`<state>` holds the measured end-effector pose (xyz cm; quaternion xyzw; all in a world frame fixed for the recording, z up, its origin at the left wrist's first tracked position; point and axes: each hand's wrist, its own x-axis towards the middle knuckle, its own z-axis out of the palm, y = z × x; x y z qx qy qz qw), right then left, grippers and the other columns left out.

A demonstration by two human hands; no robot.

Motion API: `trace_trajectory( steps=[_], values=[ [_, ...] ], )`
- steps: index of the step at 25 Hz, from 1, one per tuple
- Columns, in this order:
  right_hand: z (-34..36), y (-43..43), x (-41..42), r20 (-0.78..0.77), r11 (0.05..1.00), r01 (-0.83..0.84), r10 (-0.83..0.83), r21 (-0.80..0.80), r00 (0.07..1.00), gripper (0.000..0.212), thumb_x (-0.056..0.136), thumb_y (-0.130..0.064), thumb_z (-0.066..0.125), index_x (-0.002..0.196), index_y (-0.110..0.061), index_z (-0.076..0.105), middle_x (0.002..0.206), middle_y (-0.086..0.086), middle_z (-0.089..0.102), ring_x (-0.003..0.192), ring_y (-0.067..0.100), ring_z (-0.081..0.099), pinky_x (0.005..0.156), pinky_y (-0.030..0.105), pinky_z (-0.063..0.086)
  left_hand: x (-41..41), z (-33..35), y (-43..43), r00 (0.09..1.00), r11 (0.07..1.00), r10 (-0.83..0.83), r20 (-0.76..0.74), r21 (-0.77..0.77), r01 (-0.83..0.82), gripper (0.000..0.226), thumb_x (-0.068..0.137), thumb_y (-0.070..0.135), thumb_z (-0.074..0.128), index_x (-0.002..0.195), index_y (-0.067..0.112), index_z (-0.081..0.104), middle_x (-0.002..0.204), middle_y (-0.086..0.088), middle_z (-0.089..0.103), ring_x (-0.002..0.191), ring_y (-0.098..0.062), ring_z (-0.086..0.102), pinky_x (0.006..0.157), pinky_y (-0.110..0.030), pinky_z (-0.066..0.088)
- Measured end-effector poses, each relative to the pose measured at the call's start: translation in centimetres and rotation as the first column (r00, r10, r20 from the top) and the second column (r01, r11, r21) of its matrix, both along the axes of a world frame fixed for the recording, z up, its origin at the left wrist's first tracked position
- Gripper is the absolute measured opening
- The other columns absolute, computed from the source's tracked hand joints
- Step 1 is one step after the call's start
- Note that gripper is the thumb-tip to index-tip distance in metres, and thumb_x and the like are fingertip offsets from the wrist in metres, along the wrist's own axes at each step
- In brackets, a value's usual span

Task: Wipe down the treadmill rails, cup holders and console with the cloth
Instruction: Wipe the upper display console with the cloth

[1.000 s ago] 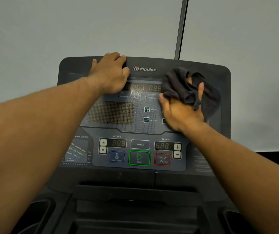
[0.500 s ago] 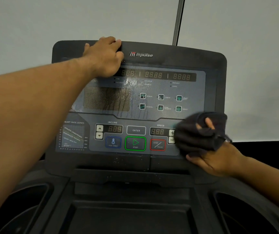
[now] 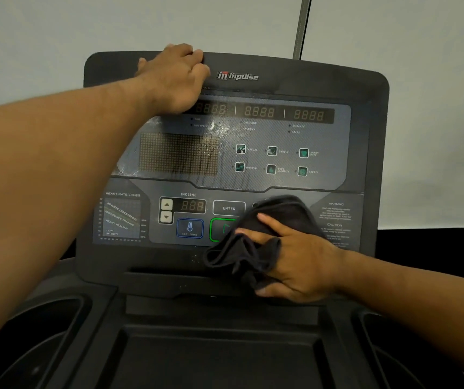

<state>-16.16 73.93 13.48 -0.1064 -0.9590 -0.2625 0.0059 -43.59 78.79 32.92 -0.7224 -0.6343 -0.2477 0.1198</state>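
The left hand (image 3: 174, 80) curls its fingers over the console (image 3: 323, 80)'s top edge, gripping it. The right hand (image 3: 295, 262) presses the cloth (image 3: 242, 254) against the console's lower button row, thumb and spread fingers pinching its folds.

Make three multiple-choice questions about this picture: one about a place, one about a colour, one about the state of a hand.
1. Where is the cloth? A: at the top edge of the console. B: on its lower part. C: off it.
2. What colour frames the COOL DOWN button? A: red. B: yellow. C: blue.
3. What does the left hand do? A: grips the console's top edge. B: holds the cloth. C: hangs free.
Answers: 1 B, the right hand holds it there; 2 C, its outline is blue; 3 A, its fingers curl over the edge.
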Motion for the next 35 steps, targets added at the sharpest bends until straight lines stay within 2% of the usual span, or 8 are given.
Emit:
trace_trajectory(
  steps=[7,11,13,16,19,26,30,35],
  values=[
    [-0.3,-0.3,7.0,-0.028,0.995,0.102,-0.103,-0.021,0.994,0.059,0.1,-0.054,0.025,0.153,-0.03,0.018,0.16,-0.007,0.02,0.149,0.022,0.009,0.114,0.05,0.015,-0.1,0.0,0.1,1.0,1.0,-0.007,0.002,-0.008,0.007,0.033,0.095,0.041,0.02,0.096,0.021,0.046,0.119,-0.002,0.046,0.127,-0.026,0.038,0.107,-0.072,0.016],
    [-2.6,-2.3,2.1,-0.129,0.988,0.095,-0.111,-0.121,0.985,0.06,0.1,-0.053,0.025,0.153,-0.027,0.019,0.16,-0.005,0.017,0.149,0.022,0.004,0.116,0.048,0.008,-0.1,-0.2,0.2,1.0,1.0,-0.007,-0.001,-0.004,0.007,0.03,0.096,0.04,0.02,0.098,0.021,0.044,0.125,-0.003,0.046,0.128,-0.025,0.036,0.107,-0.071,0.016],
    [-4.4,-3.6,-1.4,-0.206,0.986,0.059,-0.091,-0.156,0.974,0.058,0.1,-0.048,0.028,0.151,-0.02,0.025,0.157,-0.001,0.028,0.148,0.024,0.013,0.116,0.048,0.009,-0.1,-0.2,0.3,1.0,1.0,-0.011,-0.005,0.002,0.011,0.029,0.097,0.039,0.021,0.1,0.021,0.044,0.125,-0.003,0.046,0.129,-0.025,0.036,0.107,-0.071,0.016],
    [-6.3,-4.5,-7.3,-0.196,0.996,0.069,-0.078,-0.056,0.977,0.065,0.088,-0.041,0.031,0.146,-0.014,0.037,0.149,0.004,0.042,0.143,0.031,0.029,0.117,0.053,0.017,-0.2,-0.3,0.4,1.0,1.0,-0.01,-0.011,0.006,0.01,0.035,0.096,0.04,0.02,0.107,0.019,0.046,0.13,-0.004,0.045,0.13,-0.025,0.035,0.107,-0.07,0.018],
    [-6.5,-4.9,-9.8,-0.145,0.992,0.127,-0.125,0.006,0.981,0.06,0.095,-0.045,0.032,0.148,-0.017,0.034,0.152,0.005,0.038,0.143,0.031,0.025,0.118,0.049,0.012,-0.3,-0.3,0.5,1.0,1.0,-0.012,-0.024,0.008,0.012,0.039,0.095,0.04,0.019,0.112,0.018,0.047,0.132,-0.005,0.044,0.131,-0.027,0.034,0.107,-0.072,0.017],
    [-7.0,-5.1,6.6,-0.148,0.979,0.167,-0.15,0.114,0.978,0.078,0.087,-0.041,0.044,0.152,-0.01,0.015,0.152,0.012,0.029,0.139,0.029,0.028,0.116,0.041,0.015,-0.5,-0.6,0.4,0.998,1.0,0.004,-0.069,0.031,-0.002,0.047,0.096,0.038,0.022,0.132,0.015,0.042,0.141,-0.004,0.04,0.135,-0.027,0.031,0.108,-0.072,0.013],
    [-7.2,-5.0,5.9,-0.193,0.964,0.258,-0.241,0.069,0.951,0.077,0.081,-0.05,0.047,0.145,-0.009,0.032,0.137,0.015,0.041,0.117,0.034,0.043,0.096,0.043,0.03,-0.6,-0.5,0.4,0.998,1.0,0.006,-0.061,0.012,-0.005,0.05,0.097,0.038,0.022,0.138,0.015,0.039,0.144,-0.003,0.038,0.137,-0.026,0.029,0.111,-0.069,0.01],
    [-7.8,-6.2,-0.5,-0.291,0.962,0.269,-0.248,0.034,0.924,0.072,0.078,-0.051,0.048,0.137,-0.009,0.042,0.128,0.013,0.045,0.111,0.033,0.044,0.092,0.045,0.03,-0.4,-0.7,0.8,0.997,1.0,0.01,-0.072,0.026,-0.008,0.053,0.096,0.038,0.022,0.141,0.014,0.037,0.146,-0.002,0.036,0.138,-0.025,0.027,0.111,-0.068,0.008]
  ],
)
